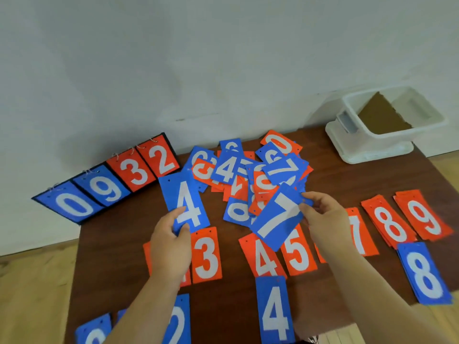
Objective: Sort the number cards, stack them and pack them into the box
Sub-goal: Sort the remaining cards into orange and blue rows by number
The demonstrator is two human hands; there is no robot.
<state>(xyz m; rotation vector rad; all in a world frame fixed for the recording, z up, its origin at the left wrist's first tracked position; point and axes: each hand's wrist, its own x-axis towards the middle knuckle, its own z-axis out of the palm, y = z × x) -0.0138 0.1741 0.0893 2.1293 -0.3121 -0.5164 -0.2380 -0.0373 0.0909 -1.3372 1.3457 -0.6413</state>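
Blue cards, likely thin, light and slippery: left hand pinches the four, right hand the seven, beside the pile.

Two bare forearms, no sleeves showing, end in the left hand and right hand. No rings, watch or bracelets are visible; fingernails look short and plain.
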